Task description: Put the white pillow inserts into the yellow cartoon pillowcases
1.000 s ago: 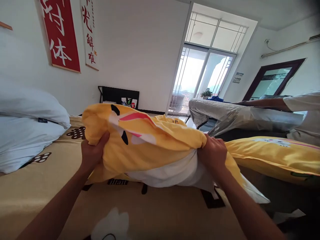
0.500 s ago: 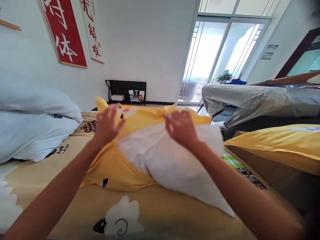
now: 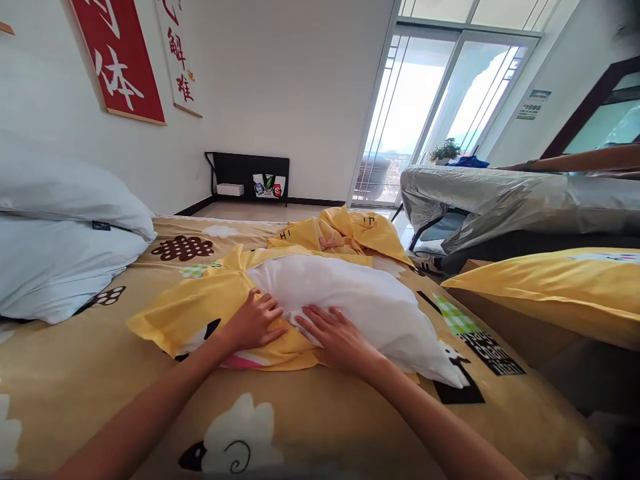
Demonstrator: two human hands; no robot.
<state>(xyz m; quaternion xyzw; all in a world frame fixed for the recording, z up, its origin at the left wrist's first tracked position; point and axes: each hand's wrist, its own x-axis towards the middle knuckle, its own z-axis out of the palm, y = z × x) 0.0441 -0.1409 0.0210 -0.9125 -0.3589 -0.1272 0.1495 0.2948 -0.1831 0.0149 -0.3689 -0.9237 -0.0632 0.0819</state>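
A white pillow (image 3: 360, 307) lies on the bed, half out of a yellow pillowcase (image 3: 200, 313) with a cartoon print. My left hand (image 3: 255, 323) rests on the yellow pillowcase at its opening, fingers spread and flat. Beside it, my right hand (image 3: 335, 337) lies flat on the near edge of the white pillow, fingers stretched out. Neither hand grips anything. More crumpled yellow cloth (image 3: 345, 233) sits just behind the pillow.
The bed has a tan sheet (image 3: 75, 387) with sheep drawings. Two white pillows (image 3: 55, 233) are stacked at the left. A yellow pillow (image 3: 555, 287) lies at the right. Another person's arm (image 3: 575, 160) and a silver cover (image 3: 500, 200) are at the far right.
The pillow was lifted in both hands a second ago; it now lies on the bed. Both hands came down toward me and lie flat on the pillow and pillowcase.
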